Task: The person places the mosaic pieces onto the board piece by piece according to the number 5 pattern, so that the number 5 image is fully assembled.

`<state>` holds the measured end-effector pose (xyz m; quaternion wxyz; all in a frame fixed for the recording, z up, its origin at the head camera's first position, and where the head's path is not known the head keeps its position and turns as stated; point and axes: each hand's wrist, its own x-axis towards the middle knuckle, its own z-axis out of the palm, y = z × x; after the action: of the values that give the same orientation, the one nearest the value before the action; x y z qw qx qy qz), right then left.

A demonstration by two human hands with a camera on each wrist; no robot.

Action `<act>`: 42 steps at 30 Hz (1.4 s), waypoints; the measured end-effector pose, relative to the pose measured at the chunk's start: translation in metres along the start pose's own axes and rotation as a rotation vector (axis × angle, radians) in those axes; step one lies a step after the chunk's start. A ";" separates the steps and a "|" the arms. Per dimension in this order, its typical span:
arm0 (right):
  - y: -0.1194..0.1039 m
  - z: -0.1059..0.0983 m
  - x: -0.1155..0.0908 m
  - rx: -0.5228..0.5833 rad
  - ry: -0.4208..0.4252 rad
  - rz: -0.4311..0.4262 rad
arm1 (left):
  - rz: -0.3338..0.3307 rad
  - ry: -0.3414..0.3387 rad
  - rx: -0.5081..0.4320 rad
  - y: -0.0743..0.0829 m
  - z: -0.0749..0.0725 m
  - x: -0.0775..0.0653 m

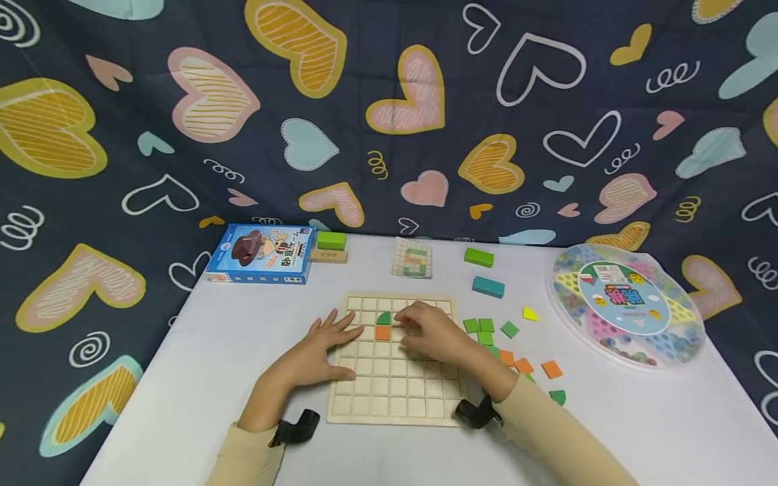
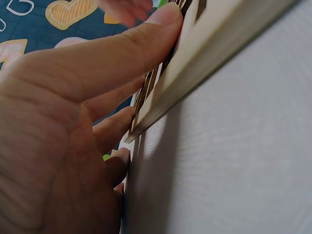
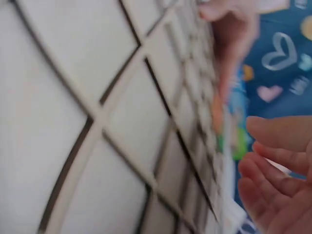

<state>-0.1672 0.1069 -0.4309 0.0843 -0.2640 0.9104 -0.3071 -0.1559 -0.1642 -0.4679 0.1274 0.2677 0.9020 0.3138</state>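
Observation:
A wooden grid board (image 1: pixel 389 388) lies on the white table. In it sit an orange square tile (image 1: pixel 382 333) and, directly above, a green quarter-round tile (image 1: pixel 384 318). My left hand (image 1: pixel 313 354) rests with spread fingers on the board's left edge; in the left wrist view its thumb (image 2: pixel 165 14) touches the rim. Just right of the two tiles, my right hand (image 1: pixel 434 331) hovers over the grid with bent, relaxed fingers. Between its thumb and fingers in the right wrist view, where the hand (image 3: pixel 280 180) shows at the right, I see no tile.
Loose green tiles (image 1: pixel 485 338), orange tiles (image 1: pixel 523 366) and a yellow tile (image 1: pixel 530 313) lie right of the board. Behind it are a pattern card (image 1: pixel 412 258), a green block (image 1: pixel 479 257) and a teal block (image 1: pixel 488 287). A blue game box (image 1: pixel 261 254) and a round case (image 1: pixel 626 351) flank them.

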 end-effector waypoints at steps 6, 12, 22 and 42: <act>0.026 -0.030 -0.055 0.071 0.095 0.039 | -0.019 0.026 -0.008 -0.003 0.000 -0.005; 0.075 -0.058 -0.128 0.087 0.136 0.190 | -0.006 0.008 -0.011 0.000 0.002 -0.001; 0.106 -0.062 -0.152 0.001 0.056 0.218 | 0.002 0.019 -0.019 -0.006 -0.001 -0.007; 0.005 -0.003 -0.050 0.063 0.096 -0.033 | 0.006 -0.013 -0.001 0.000 -0.001 -0.003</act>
<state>-0.1283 0.1388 -0.4317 0.0438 -0.2613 0.8988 -0.3492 -0.1537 -0.1667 -0.4668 0.1327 0.2723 0.9002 0.3130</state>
